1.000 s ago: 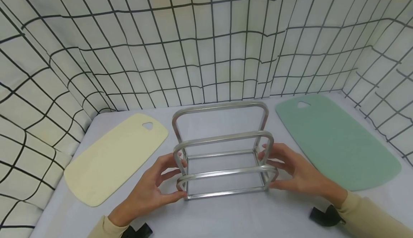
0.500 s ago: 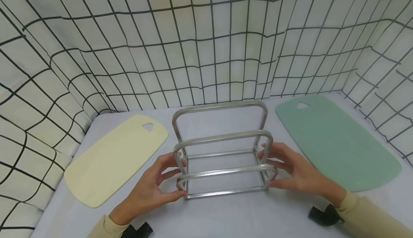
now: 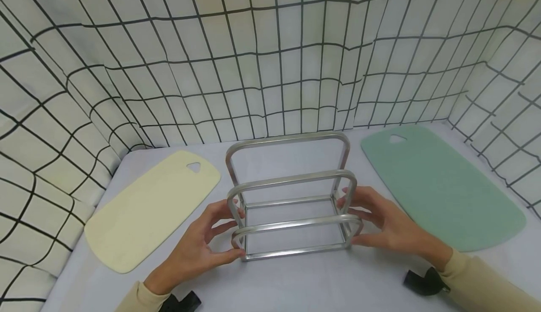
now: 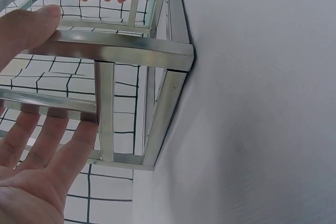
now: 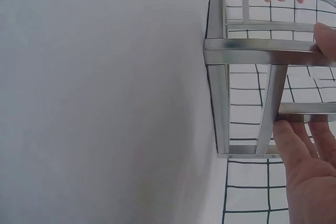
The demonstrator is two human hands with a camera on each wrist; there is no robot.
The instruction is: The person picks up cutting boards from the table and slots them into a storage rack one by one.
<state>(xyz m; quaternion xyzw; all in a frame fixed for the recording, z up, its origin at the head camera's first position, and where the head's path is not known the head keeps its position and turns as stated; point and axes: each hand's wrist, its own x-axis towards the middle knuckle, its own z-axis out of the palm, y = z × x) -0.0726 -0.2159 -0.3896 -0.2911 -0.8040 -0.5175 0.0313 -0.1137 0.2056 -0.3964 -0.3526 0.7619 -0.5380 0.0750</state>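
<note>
A silver metal rack with three rounded upright loops of rising height stands on the white table, its tallest loop at the back. My left hand grips its left end, thumb at the front loop and fingers around the middle one. At the opposite end my right hand holds it the same way. In the left wrist view, the thumb lies on the front bar and the fingers sit under the middle bar. The right wrist view has the rack's metal corner between thumb and fingers, its base at the table surface.
A cream cutting board with a handle hole lies flat to the left. On the right lies a larger green cutting board, its near edge close to my right wrist. Grid-patterned cloth walls enclose the table behind and at both sides.
The rack and both hands stay almost in place. The right end of the rack and the right hand shift very slightly leftward.
</note>
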